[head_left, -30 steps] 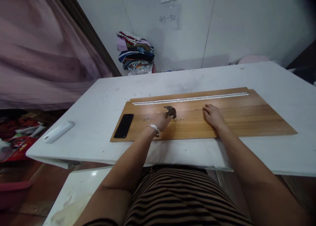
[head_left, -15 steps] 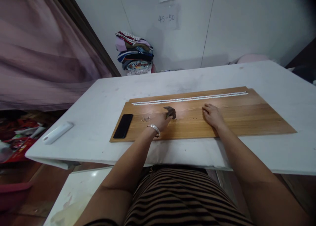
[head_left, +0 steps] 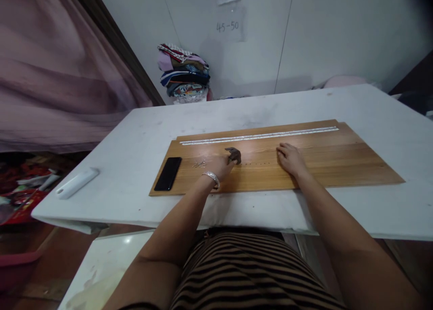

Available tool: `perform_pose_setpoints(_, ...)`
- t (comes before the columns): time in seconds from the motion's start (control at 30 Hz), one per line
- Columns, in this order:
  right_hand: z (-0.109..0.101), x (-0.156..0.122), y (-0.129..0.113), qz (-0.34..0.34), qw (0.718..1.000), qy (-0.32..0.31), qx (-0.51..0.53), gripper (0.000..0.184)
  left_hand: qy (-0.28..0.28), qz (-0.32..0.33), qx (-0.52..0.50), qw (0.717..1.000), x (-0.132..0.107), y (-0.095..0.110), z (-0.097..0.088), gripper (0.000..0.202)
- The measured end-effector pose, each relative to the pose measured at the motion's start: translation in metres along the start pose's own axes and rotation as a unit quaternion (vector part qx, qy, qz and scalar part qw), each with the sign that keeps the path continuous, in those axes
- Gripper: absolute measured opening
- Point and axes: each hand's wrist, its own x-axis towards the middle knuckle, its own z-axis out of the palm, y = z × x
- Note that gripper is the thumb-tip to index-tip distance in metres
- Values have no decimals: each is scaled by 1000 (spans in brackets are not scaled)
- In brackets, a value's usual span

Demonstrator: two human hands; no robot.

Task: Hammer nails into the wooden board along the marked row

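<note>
My left hand (head_left: 219, 166), with a silver bracelet at its wrist, is closed on a claw hammer (head_left: 234, 155) close to its dark metal head. The handle is hidden under the hand. The hammer head is low over a wooden board (head_left: 341, 161), at the left end of a row of small dark dots (head_left: 260, 164), which look like nail heads. To the right of that row, my right hand (head_left: 289, 158) lies on the board with its fingers resting on the surface, holding nothing visible. Several loose nails (head_left: 199, 164) lie left of my left hand.
Two white measuring strips (head_left: 260, 136) run along the board's far side. A black phone (head_left: 168, 173) lies at its left end. The board is on a white table (head_left: 135, 138), with a white oblong object (head_left: 77, 182) at left. Folded cloths (head_left: 186, 71) are stacked against the wall.
The hands, hammer and board hold nearly the same places. Only a slight shift of the camera view shows.
</note>
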Motion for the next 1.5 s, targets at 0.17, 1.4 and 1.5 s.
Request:
perform_pose_setpoints(0.17, 1, 0, 0, 4, 1000, 0, 4, 38, -11, -12, 32, 999, -4, 5, -6, 40)
perform_pose_setpoints(1.4, 3, 0, 3, 15, 1000, -9, 7, 39, -14, -22, 29, 999, 0, -1, 1, 38)
perform_pose_setpoints(1.5, 2, 0, 2, 10, 1000, -11, 9, 39, -18, -27, 34, 999, 0, 1, 1, 39)
